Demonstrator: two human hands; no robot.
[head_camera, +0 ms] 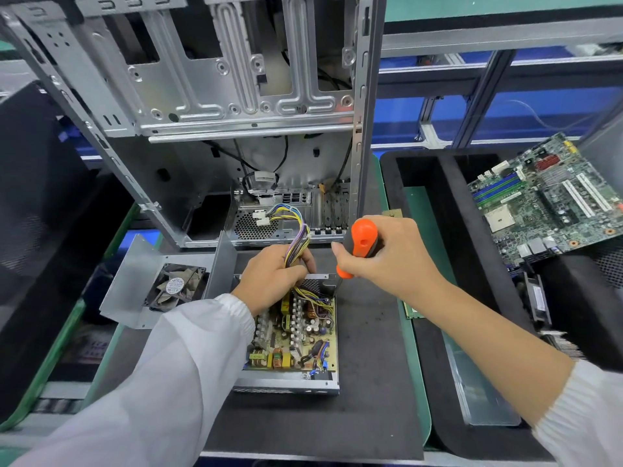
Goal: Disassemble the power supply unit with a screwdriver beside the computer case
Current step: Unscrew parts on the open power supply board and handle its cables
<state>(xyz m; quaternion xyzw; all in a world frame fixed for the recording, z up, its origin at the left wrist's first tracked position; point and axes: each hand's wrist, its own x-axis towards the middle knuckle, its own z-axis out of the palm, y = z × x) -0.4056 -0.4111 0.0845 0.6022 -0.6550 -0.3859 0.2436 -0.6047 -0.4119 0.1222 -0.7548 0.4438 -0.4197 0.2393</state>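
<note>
Far out to the left of my left hand (274,276), a black mesh panel (37,203) is standing at the edge of the view. Nearer, just left of that hand, a bent grey sheet-metal cover with a black fan (177,287) mounted in it is lying on the counter (371,382), which is carrying a dark mat. My left hand is curling round a bundle of yellow, purple and black wires (296,244), gripping it just above the open grey metal power supply unit (293,335). The unit is sitting on the mat directly under and in front of both of my hands, with its yellowish circuit board, coils and capacitors showing. The wire bundle is running up from the board, through my fingers, toward white connectors hanging at the back of the open silver computer case (236,106), which is standing upright just beyond my hands.

My right hand (384,256) is wrapping tightly round the orange-and-grey handle of a screwdriver (360,246), holding it nearly upright with the shaft pointing down at the far right corner of the unit; I cannot tell where the tip is sitting. To the right of my right hand, a black foam tray (448,251) is resting beside the mat, and a green motherboard (553,200) is lying tilted across its far compartments.
</note>
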